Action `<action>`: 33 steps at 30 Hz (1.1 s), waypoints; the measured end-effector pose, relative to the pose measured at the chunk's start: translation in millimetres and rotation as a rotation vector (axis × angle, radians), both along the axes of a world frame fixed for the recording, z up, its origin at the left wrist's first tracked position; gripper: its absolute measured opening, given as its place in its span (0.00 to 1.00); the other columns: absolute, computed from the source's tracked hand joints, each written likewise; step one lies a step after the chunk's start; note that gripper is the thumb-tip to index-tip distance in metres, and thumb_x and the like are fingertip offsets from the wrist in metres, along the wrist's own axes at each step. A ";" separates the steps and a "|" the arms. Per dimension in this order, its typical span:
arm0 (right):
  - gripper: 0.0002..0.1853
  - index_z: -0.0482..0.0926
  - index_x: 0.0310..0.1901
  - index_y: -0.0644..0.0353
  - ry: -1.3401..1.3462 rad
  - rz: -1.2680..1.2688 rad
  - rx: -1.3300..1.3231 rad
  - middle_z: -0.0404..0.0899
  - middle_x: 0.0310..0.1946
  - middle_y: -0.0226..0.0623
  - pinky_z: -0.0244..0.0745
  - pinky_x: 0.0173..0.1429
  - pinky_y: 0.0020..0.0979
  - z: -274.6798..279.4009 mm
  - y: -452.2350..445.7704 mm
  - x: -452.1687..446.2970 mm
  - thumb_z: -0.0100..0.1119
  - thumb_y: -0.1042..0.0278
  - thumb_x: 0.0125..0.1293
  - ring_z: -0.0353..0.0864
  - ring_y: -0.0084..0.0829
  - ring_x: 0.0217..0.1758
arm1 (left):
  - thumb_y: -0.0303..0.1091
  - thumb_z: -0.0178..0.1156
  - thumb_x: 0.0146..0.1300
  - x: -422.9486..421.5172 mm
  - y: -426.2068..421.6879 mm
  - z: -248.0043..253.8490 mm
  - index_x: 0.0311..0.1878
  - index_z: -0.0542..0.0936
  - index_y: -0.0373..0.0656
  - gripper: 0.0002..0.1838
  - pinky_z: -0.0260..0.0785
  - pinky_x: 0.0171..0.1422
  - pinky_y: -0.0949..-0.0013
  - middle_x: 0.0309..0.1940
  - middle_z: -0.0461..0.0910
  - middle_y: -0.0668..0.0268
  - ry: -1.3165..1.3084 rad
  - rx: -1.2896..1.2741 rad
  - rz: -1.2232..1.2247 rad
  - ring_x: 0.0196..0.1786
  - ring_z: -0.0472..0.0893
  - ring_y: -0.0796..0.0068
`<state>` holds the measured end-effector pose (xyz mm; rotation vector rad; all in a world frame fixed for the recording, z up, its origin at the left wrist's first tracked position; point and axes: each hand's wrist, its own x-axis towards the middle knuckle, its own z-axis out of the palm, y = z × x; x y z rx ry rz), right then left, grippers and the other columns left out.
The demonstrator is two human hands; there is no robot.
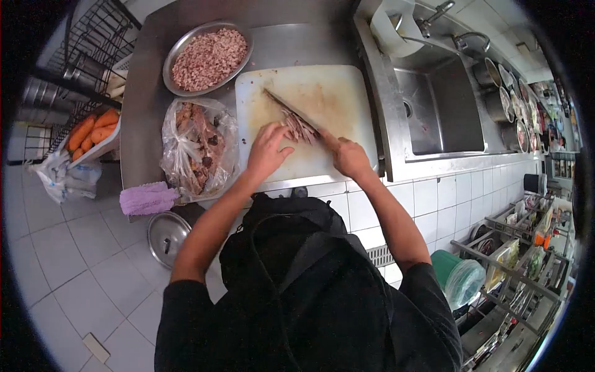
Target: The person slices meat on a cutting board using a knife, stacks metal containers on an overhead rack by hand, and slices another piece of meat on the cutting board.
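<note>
My right hand (351, 156) is wrapped round the handle of a kitchen knife (290, 108). Its long blade slants up and left across a white cutting board (334, 93), along the upper side of a small pile of meat strips (300, 129). My left hand (268, 149) is at the left end of the strips, curled fingertips against them and thumb held apart. Left of the board lies a clear plastic bag (232, 137) holding large browned pieces of meat (201, 146). Above it, a round metal tray (245, 64) is heaped with finely chopped meat (209, 59).
A steel sink (443, 111) is at the right, with metal pots (496, 102) beyond. A purple cloth (147, 198) hangs at the counter's front left corner, above a metal lid (168, 239). Carrots (93, 133) fill a container at far left. A green bucket (445, 273) stands lower right.
</note>
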<state>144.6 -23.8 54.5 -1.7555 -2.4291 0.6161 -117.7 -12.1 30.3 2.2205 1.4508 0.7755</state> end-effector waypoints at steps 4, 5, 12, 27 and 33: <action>0.38 0.62 0.75 0.40 0.157 -0.102 -0.012 0.85 0.42 0.55 0.79 0.53 0.51 21.7 1.4 10.0 0.57 0.74 0.63 0.84 0.56 0.45 | 0.46 0.76 0.50 -5.7 43.1 17.9 0.73 0.67 0.49 0.47 0.54 0.79 0.47 0.71 0.64 0.58 0.275 0.097 -0.418 0.77 0.61 0.53; 0.38 0.63 0.75 0.41 0.201 -0.159 -0.024 0.84 0.42 0.57 0.78 0.53 0.52 32.6 -1.7 11.4 0.59 0.74 0.62 0.83 0.58 0.46 | 0.49 0.75 0.51 -2.5 56.2 22.9 0.74 0.65 0.51 0.48 0.51 0.81 0.45 0.72 0.63 0.58 0.348 0.107 -0.507 0.78 0.59 0.54; 0.35 0.65 0.73 0.49 0.341 -0.457 -0.044 0.82 0.38 0.64 0.75 0.55 0.56 53.6 -48.6 34.3 0.61 0.74 0.63 0.81 0.64 0.46 | 0.66 0.59 0.63 20.4 97.0 -10.7 0.75 0.63 0.49 0.44 0.44 0.83 0.44 0.71 0.66 0.58 0.507 0.262 -0.786 0.78 0.60 0.57; 0.31 0.68 0.70 0.54 0.434 -0.584 -0.139 0.83 0.38 0.64 0.78 0.51 0.51 25.7 -108.1 31.3 0.62 0.70 0.65 0.83 0.64 0.45 | 0.53 0.67 0.61 66.8 49.5 -17.6 0.56 0.77 0.38 0.30 0.61 0.67 0.48 0.53 0.74 0.57 0.169 0.335 -0.041 0.60 0.72 0.55; 0.29 0.71 0.68 0.53 0.270 -0.546 -0.007 0.83 0.36 0.61 0.79 0.48 0.53 21.5 -104.6 22.3 0.61 0.70 0.64 0.84 0.61 0.41 | 0.46 0.65 0.62 23.7 118.5 -27.9 0.52 0.82 0.41 0.21 0.63 0.67 0.48 0.54 0.74 0.56 0.150 0.150 0.281 0.61 0.72 0.53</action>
